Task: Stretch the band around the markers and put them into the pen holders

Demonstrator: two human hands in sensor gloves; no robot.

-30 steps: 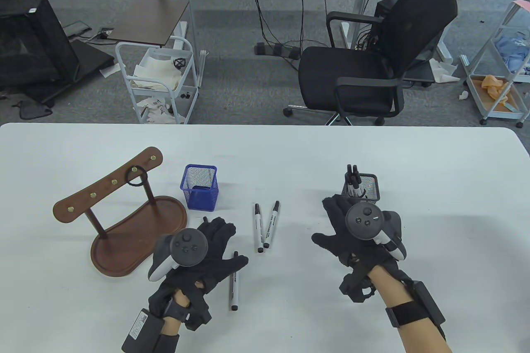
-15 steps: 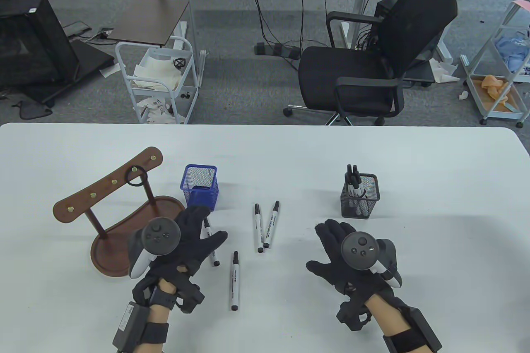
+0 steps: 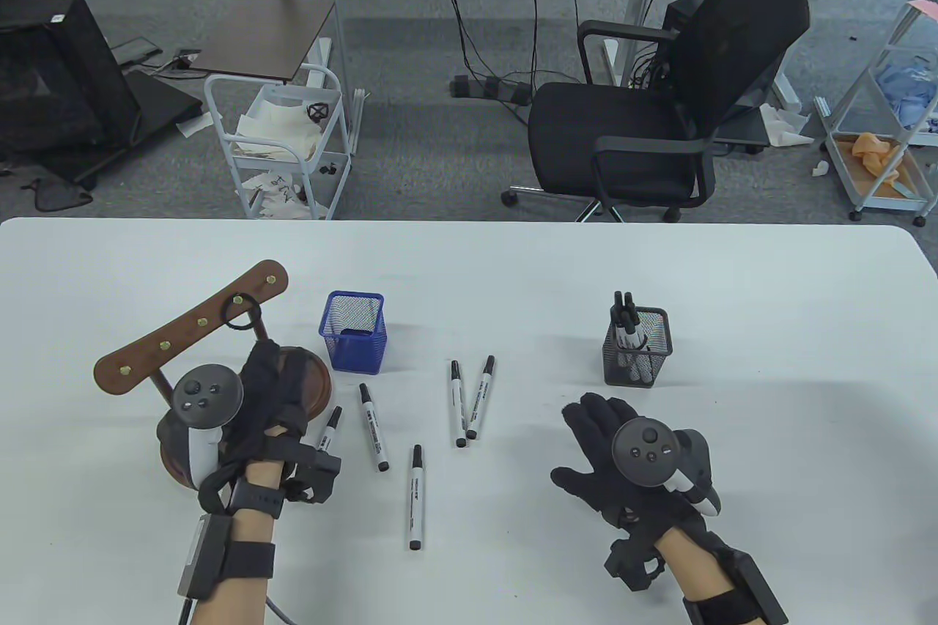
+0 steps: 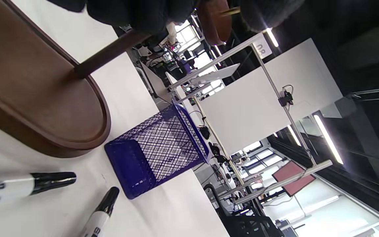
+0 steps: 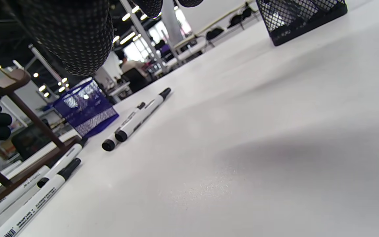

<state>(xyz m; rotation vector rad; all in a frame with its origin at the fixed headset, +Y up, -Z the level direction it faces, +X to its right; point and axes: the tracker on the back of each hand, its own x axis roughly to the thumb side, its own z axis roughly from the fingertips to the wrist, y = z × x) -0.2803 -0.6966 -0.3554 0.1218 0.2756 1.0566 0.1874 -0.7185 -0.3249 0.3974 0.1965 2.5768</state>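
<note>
Your left hand (image 3: 267, 390) hangs over the wooden rack's (image 3: 192, 321) base, fingers straight and reaching toward the black band (image 3: 242, 312) looped on a far peg, grasping nothing. Your right hand (image 3: 608, 438) hovers released above the surface (image 3: 513, 273), fingers spread, near the black mesh holder (image 3: 637, 350), which has markers standing in it. The table view alone gives you the count: five loose markers (image 3: 416, 497) lying between your hands, and the blue holder (image 3: 353, 330) just right of the rack. The left wrist view comes in close on that blue holder's mesh and the rack's base rim. The right wrist view skims low, showing the pair of markers (image 5: 137, 118) side by side.
</note>
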